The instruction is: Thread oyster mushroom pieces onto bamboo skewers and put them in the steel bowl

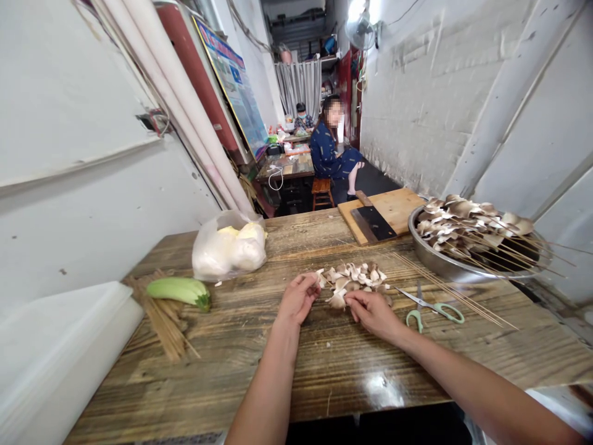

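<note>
A small pile of mushroom pieces (354,276) lies in the middle of the wooden table (287,364). My left hand (298,299) rests at the pile's left edge with its fingers curled and pinched on a mushroom piece. My right hand (372,311) sits at the pile's near edge, fingers pinched on another piece. Bare bamboo skewers (451,289) lie just to the right of the pile, beside green-handled scissors (433,307).
A metal basin (435,259) of skewered mushrooms stands at the right, with a cutting board (393,207) and cleaver (374,222) behind. A plastic bag of white produce (230,245), a green vegetable (180,290) and more skewers (162,318) lie left. Two people sit in the far corridor.
</note>
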{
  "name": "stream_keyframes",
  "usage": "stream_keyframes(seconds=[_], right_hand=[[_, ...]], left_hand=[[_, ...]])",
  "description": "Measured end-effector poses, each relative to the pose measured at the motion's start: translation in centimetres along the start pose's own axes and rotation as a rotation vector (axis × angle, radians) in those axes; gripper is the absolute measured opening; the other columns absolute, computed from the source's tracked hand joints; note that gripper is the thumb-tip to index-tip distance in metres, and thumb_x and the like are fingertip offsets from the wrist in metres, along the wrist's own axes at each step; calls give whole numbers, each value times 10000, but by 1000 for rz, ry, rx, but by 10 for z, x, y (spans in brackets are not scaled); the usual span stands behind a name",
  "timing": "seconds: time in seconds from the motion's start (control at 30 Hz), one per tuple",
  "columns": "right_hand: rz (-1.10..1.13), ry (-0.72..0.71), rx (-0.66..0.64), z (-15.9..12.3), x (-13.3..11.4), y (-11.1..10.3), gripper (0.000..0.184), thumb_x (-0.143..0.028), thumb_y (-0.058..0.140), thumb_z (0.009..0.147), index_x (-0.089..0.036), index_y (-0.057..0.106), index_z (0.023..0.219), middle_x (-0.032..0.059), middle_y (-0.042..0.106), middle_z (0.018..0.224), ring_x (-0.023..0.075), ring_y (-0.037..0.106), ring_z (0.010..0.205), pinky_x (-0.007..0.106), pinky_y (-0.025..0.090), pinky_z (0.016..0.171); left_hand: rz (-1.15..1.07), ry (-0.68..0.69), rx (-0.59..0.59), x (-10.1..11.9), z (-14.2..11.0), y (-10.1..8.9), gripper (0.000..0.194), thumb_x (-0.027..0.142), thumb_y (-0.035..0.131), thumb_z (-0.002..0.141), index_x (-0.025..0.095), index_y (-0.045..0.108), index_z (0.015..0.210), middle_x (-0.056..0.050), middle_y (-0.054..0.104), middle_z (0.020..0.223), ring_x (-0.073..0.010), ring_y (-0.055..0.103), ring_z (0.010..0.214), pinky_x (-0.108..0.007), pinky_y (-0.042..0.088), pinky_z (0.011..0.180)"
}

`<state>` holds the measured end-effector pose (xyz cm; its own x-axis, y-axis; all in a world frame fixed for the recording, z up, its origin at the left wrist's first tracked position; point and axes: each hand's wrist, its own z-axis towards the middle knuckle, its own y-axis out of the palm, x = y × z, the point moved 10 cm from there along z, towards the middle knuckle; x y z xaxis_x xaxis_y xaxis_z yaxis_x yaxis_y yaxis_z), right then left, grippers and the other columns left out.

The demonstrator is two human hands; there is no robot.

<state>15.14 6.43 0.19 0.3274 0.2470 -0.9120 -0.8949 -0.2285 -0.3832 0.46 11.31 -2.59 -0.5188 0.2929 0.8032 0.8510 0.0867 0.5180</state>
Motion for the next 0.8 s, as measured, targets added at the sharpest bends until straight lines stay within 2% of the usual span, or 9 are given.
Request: stream_keyframes(seconds=[0.13, 0.33, 0.43, 0.5, 0.57, 0.67, 0.73, 0.8], right_hand=[[-1, -15, 16, 0, -1, -1, 287, -368, 408, 890, -182, 565, 737, -37, 491, 489, 98, 444, 464, 203, 339, 493], [0, -48, 91, 2, -5, -7, 277, -359, 397, 894, -178, 575, 784, -40, 487, 501, 97, 451, 470, 205, 360, 514], [-11, -66, 100, 3, -8, -10, 277, -346, 401, 893, -178, 571, 755, -38, 490, 507, 95, 455, 480, 207, 368, 524], [-17, -63, 128, 3, -9, -17, 277, -355, 416, 886, -176, 573, 744, -36, 491, 509, 94, 455, 481, 206, 368, 517], [10, -39, 198, 3, -8, -31, 278, -386, 438, 871, -171, 578, 764, -36, 486, 508, 90, 439, 458, 203, 358, 482], [149, 42, 340, 2, -2, -58, 311, -455, 465, 840, -164, 574, 848, -45, 467, 497, 74, 376, 375, 196, 300, 378], [251, 89, 401, 1, 3, -68, 342, -487, 482, 818, -162, 561, 886, -50, 461, 494, 63, 345, 336, 189, 256, 329], [310, 106, 414, 2, 5, -71, 341, -493, 498, 805, -165, 553, 882, -51, 461, 496, 57, 342, 324, 182, 238, 310]], left_hand=[[40, 10, -8, 0, -4, 7, 209, 200, 758, 544, 138, 590, 654, 32, 580, 582, -62, 510, 537, -204, 415, 574], [101, 0, -106, -15, -14, 31, 211, 203, 772, 519, 131, 603, 624, 21, 579, 604, -76, 511, 568, -207, 391, 566], [94, -32, -105, -18, -15, 32, 226, 235, 773, 530, 135, 618, 661, 12, 588, 627, -83, 517, 574, -207, 390, 561], [78, -41, -70, -15, -12, 25, 251, 295, 749, 574, 140, 642, 740, -4, 608, 674, -90, 528, 592, -210, 395, 571], [99, 59, 52, 1, -7, 8, 262, 328, 714, 620, 148, 656, 801, -13, 620, 698, -92, 527, 600, -210, 396, 586], [320, 349, 249, 34, -7, -18, 158, 249, 700, 631, 167, 676, 764, -25, 645, 735, -118, 546, 683, -224, 411, 689], [523, 444, 271, 40, -4, -21, 124, 208, 699, 620, 190, 685, 742, -35, 652, 769, -151, 554, 760, -251, 405, 768], [685, 455, 272, 37, 2, -21, 151, 202, 709, 607, 201, 686, 757, -43, 638, 753, -172, 552, 781, -269, 394, 790]])
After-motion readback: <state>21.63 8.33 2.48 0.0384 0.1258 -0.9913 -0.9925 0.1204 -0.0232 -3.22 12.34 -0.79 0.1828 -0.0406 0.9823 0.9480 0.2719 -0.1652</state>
